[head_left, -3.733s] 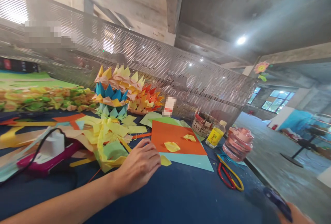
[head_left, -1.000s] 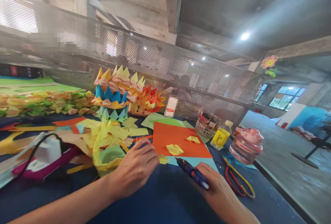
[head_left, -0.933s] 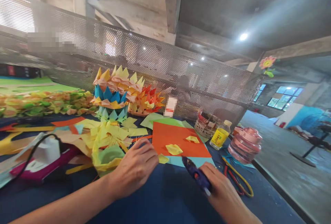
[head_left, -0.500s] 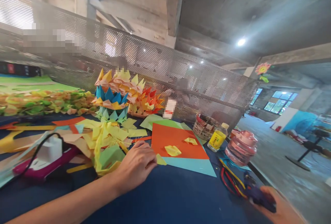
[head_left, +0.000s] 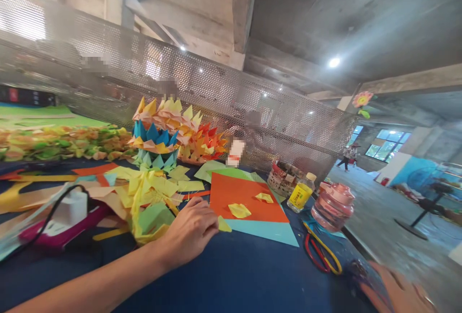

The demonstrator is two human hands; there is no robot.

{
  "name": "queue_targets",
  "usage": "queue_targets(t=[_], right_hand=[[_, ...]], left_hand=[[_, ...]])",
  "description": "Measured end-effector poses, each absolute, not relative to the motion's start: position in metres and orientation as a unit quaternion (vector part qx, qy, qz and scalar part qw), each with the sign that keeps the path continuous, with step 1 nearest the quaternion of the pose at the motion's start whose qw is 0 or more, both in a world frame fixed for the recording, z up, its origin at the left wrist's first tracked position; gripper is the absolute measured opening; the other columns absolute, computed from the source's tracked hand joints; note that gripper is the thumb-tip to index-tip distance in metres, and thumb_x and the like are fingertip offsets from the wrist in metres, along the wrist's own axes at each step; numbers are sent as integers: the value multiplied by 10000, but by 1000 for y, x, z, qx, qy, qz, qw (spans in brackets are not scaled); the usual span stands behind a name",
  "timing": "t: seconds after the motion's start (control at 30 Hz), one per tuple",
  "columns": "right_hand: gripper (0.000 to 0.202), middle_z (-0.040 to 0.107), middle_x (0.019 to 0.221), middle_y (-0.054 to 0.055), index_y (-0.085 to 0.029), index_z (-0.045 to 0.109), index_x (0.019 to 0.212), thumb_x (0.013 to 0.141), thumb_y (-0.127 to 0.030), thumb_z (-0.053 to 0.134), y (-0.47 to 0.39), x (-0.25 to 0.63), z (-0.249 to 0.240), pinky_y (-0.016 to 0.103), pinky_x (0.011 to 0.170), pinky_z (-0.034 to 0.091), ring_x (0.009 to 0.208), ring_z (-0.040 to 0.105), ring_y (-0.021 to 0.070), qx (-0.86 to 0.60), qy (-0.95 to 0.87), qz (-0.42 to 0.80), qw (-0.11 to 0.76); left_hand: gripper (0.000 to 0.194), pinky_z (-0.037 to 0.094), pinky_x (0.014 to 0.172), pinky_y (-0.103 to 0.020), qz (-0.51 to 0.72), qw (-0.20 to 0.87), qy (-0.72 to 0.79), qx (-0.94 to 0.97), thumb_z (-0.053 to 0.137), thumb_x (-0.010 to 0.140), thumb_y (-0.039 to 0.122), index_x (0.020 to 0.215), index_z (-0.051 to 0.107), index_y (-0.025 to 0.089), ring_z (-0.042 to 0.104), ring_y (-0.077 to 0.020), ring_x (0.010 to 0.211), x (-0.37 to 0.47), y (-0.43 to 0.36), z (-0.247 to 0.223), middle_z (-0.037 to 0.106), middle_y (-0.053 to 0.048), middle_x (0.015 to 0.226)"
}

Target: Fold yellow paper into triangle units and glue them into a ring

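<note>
My left hand (head_left: 195,231) is closed, with its fingers curled down at the table near the middle. A small piece of yellow paper (head_left: 224,224) sticks out from beneath its fingertips. At the lower right edge, my right hand (head_left: 402,286) is smeared by motion. Beside its fingers is a dark purple object (head_left: 361,274), too blurred to name. A red and yellow loop (head_left: 325,250), perhaps scissor handles or cord, lies nearby. Two folded yellow paper pieces (head_left: 239,211) rest on an orange sheet (head_left: 224,192), which overlaps a light blue sheet (head_left: 274,232).
Left of my left hand lie loose paper scraps (head_left: 151,188) and a magenta power strip (head_left: 68,228) with a black cable. Folded-paper crowns (head_left: 155,139) stand behind. A yellow-labelled bottle (head_left: 301,193), a pink bottle (head_left: 332,206) and a basket (head_left: 283,178) are at right.
My right hand has shifted right and down, along with the dark purple object, away from the red and yellow loop. My left hand has stayed put. A distant person has come into view.
</note>
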State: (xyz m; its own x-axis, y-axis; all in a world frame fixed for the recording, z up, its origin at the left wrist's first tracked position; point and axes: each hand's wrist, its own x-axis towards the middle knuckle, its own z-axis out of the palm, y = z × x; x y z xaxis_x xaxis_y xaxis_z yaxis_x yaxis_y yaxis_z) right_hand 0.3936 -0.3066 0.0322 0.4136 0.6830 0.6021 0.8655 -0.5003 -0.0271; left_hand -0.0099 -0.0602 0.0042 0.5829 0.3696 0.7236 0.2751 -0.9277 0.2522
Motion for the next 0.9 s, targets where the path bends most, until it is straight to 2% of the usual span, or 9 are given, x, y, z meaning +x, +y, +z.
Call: queue_targets(t=[0.13,0.2,0.33,0.47,0.67,0.8,0.9], right_hand=[[363,593,1190,115,-236,596,1116,844,-440,466,-240,301,61,444,959,437,1113,558,271,-734,-646,-120,173],[326,568,1225,97,-227,574,1150,883,-375,459,-202,261,68,412,980,417,1133,536,239,-696,-696,-67,163],[300,579,1196,103,-185,574,1149,893,-316,489,-141,219,61,392,998,379,1150,507,235,-648,-747,-24,145],[267,603,1134,99,-172,597,1103,851,-240,538,-107,213,43,356,966,390,1090,530,221,-648,-746,-9,151],[169,652,933,88,-171,655,873,822,-154,495,-97,216,25,337,854,425,917,576,213,-658,-722,21,216],[186,643,739,49,-175,613,743,846,-229,468,-99,215,27,306,692,453,720,586,185,-662,-697,70,266],[245,638,680,12,-193,590,716,870,-314,443,-102,213,30,267,617,464,652,588,156,-638,-697,138,298]], left_hand=[[202,350,759,-322,414,64,179,890,571,838,146,637,557,168,505,-142,659,-10,-60,4,583,23,600],[203,351,757,-321,411,69,180,891,571,841,151,639,559,168,507,-145,665,-11,-60,5,586,21,603],[191,354,760,-322,407,71,178,893,591,832,158,643,564,169,521,-146,671,-13,-58,7,593,25,607],[187,361,784,-333,412,59,178,892,590,834,162,647,576,172,520,-144,670,-14,-58,8,593,21,610],[219,371,751,-322,426,44,165,888,568,855,197,638,586,176,512,-142,647,-13,-59,8,579,16,586],[208,367,746,-323,419,49,173,890,580,848,192,640,579,175,519,-144,657,-13,-58,8,589,20,602],[190,371,765,-325,411,48,185,891,597,835,180,647,582,173,534,-142,667,-13,-57,8,596,22,620]])
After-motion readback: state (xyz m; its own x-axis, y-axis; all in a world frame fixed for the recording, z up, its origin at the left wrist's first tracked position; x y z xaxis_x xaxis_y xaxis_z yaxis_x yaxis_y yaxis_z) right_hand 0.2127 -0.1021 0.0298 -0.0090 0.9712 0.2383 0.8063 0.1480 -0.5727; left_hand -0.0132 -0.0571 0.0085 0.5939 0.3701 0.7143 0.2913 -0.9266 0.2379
